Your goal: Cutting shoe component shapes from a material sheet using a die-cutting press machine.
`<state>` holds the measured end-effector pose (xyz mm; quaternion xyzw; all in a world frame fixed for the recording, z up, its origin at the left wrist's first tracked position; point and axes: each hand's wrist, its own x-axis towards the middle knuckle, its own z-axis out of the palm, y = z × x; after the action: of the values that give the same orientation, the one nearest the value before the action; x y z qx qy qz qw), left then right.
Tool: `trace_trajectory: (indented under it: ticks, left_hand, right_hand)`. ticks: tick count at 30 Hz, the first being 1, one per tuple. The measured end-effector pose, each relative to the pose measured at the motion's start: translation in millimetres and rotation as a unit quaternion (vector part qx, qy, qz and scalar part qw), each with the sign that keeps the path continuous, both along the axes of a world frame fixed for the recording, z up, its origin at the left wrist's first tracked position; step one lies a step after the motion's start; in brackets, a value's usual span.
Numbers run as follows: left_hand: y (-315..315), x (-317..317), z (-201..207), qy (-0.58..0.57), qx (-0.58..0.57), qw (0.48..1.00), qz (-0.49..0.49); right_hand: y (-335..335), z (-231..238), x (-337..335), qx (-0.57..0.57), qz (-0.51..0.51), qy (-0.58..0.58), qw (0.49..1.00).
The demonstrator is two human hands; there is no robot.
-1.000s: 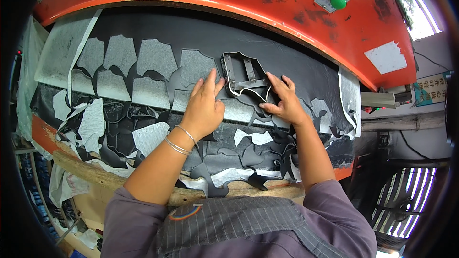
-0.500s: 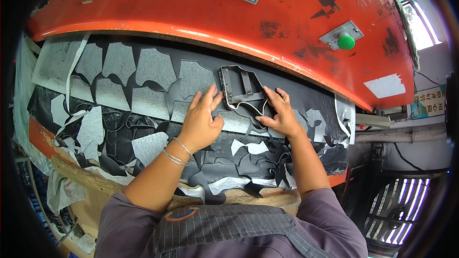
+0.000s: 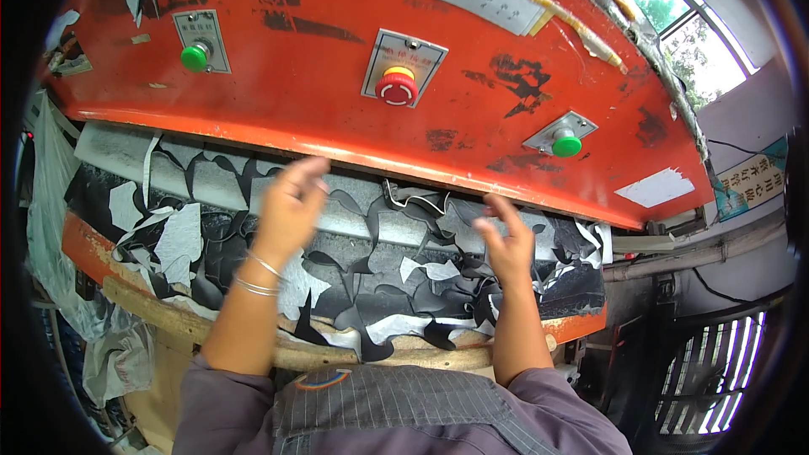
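My left hand (image 3: 289,212) is raised over the sheet material, its fingertips close to the lower edge of the red machine (image 3: 324,131). It holds nothing; its fingers are loosely apart and a little blurred. My right hand (image 3: 511,244) is lifted as well, empty, with thumb and fingers spread. Between the hands, a metal cutting die (image 3: 416,199) lies on the grey-black sheet (image 3: 341,223), mostly hidden beneath the machine's edge. Two green push buttons (image 3: 195,56) (image 3: 566,144) and a red stop button (image 3: 396,86) sit on the machine's front.
Black and grey offcuts (image 3: 179,240) lie heaped along the near side of the bed. A wooden rail (image 3: 160,303) runs along the front edge, before my body. Clear plastic sheeting (image 3: 52,227) hangs at the left, and a pipe (image 3: 716,240) is at the right.
Both hands have left the cutting die and risen; the left has moved leftward. My view has tilted up, showing more of the machine's front, whose edge now covers most of the die.
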<state>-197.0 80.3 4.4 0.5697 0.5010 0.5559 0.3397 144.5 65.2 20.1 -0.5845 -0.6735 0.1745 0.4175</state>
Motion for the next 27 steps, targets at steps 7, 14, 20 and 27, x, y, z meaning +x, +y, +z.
trace_trajectory:
  ticks: [7,14,20,27]
  left_hand:
    - [23.6,-83.9,106.7,0.047,0.351,0.868,0.348]
    - [-16.8,-81.0,147.1,0.182,0.191,0.941,0.212]
    - [-147.4,3.9,54.9,0.264,-0.021,0.957,-0.115]
    - [-189.8,54.1,15.9,0.365,0.019,0.926,-0.093]
  right_hand:
    - [59.7,147.6,-35.1,0.549,-0.153,-0.068,0.819]
    - [52.2,152.9,-37.0,0.572,-0.150,-0.123,0.797]
    - [-126.1,61.8,-95.9,-0.009,0.312,-0.271,0.910]
    - [-169.7,5.6,-101.4,-0.066,0.229,-0.328,0.914]
